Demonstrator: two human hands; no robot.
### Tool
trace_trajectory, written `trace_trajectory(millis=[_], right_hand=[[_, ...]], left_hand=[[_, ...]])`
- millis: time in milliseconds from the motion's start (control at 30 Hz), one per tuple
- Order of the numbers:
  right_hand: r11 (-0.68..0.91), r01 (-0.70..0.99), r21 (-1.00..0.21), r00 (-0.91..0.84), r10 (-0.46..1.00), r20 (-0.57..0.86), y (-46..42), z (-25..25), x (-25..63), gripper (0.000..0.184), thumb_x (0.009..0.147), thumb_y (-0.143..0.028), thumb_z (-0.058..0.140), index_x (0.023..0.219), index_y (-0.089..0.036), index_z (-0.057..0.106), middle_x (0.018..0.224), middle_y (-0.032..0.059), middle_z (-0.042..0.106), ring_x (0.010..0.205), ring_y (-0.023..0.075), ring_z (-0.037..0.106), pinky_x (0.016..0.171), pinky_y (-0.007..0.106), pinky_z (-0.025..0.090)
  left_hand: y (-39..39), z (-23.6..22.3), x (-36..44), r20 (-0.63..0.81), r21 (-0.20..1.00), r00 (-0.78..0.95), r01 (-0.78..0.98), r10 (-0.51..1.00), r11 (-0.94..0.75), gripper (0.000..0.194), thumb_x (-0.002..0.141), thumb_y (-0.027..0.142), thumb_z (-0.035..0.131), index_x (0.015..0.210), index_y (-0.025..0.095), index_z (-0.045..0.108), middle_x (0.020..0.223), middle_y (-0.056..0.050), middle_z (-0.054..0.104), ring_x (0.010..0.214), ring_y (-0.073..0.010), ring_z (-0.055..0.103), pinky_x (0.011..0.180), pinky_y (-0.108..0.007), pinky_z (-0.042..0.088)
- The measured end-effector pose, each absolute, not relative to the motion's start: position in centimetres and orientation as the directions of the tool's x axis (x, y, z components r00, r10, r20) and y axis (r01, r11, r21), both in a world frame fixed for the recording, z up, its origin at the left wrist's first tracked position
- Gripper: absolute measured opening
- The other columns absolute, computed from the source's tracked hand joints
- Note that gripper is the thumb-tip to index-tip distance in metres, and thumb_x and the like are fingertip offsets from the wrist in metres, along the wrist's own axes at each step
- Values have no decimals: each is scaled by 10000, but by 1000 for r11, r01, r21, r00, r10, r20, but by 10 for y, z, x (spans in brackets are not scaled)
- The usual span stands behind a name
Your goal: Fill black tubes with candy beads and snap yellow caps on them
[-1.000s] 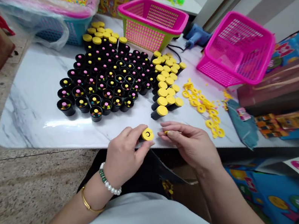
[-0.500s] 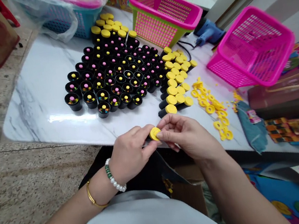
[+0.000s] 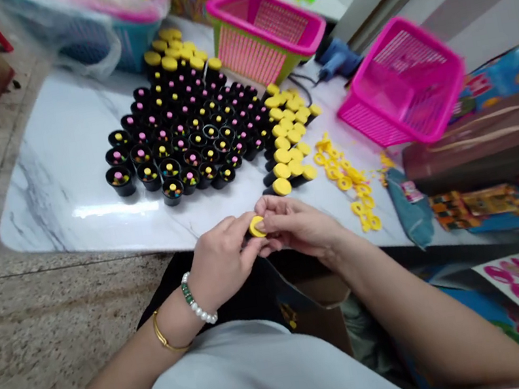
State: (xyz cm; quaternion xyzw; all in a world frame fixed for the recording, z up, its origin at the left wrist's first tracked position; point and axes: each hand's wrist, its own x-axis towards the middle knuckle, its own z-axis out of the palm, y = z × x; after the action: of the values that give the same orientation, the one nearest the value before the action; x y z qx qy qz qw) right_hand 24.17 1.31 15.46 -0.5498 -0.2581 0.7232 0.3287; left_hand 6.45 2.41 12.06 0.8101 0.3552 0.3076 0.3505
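Note:
My left hand (image 3: 222, 254) grips a small black container, mostly hidden by the fingers, whose round yellow cap (image 3: 255, 226) faces up toward me. Against that cap presses the thumb of my right hand (image 3: 297, 228), its other fingers curled around the cap's far side. Both hands meet just off the table's front edge. Beyond them stand many open black cups (image 3: 173, 190), with small coloured beads and a pink or yellow knob inside each. Yellow-capped black containers (image 3: 282, 187) form rows to the right. A pile of yellow rings (image 3: 344, 181) lies further right.
On the marbled table (image 3: 49, 157) are a green-and-pink basket (image 3: 241, 55), a tilted pink basket (image 3: 356, 115) and a blue glue gun (image 3: 339, 59). A blue basket (image 3: 135, 46) wrapped in plastic stands at the back left. A teal cloth (image 3: 412, 212) lies at the right edge.
My right hand has moved left onto the yellow cap, bringing a small yellow piece. The cap's open centre is now covered by the thumb. The left hand keeps its hold; the view has shifted slightly.

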Motion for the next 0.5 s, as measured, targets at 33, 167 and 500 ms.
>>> trace_trajectory(millis=[33, 167, 500], right_hand=[[-643, -178, -745, -200, 765, -612, 11, 153, 244, 358, 658, -261, 828, 806, -189, 510, 554, -84, 603, 415, 58, 536, 550, 277, 591], [-561, -205, -802, -198, 826, -528, 0, 148, 250, 389, 697, -384, 819, 908, -173, 569, 626, -56, 635, 480, 68, 587, 623, 290, 604], [-374, -275, -885, 127, 899, -420, -13, 142, 232, 343, 629, -323, 860, 817, -166, 620, 733, -9, 711, 611, 97, 660, 644, 249, 578]], left_hand=[[23, 120, 64, 253, 785, 552, 364, 795, -502, 193, 886, 224, 610, 1072, 177, 628, 783, -7, 617, 680, -138, 566, 636, -252, 432], [21, 118, 64, 276, 780, 532, 363, 800, -510, 213, 874, 234, 628, 1082, 187, 624, 811, -12, 637, 677, -134, 571, 641, -248, 443], [22, 128, 68, 264, 795, 504, 370, 823, -481, 200, 892, 273, 611, 1076, 206, 656, 801, -14, 644, 720, -139, 589, 687, -249, 459]])
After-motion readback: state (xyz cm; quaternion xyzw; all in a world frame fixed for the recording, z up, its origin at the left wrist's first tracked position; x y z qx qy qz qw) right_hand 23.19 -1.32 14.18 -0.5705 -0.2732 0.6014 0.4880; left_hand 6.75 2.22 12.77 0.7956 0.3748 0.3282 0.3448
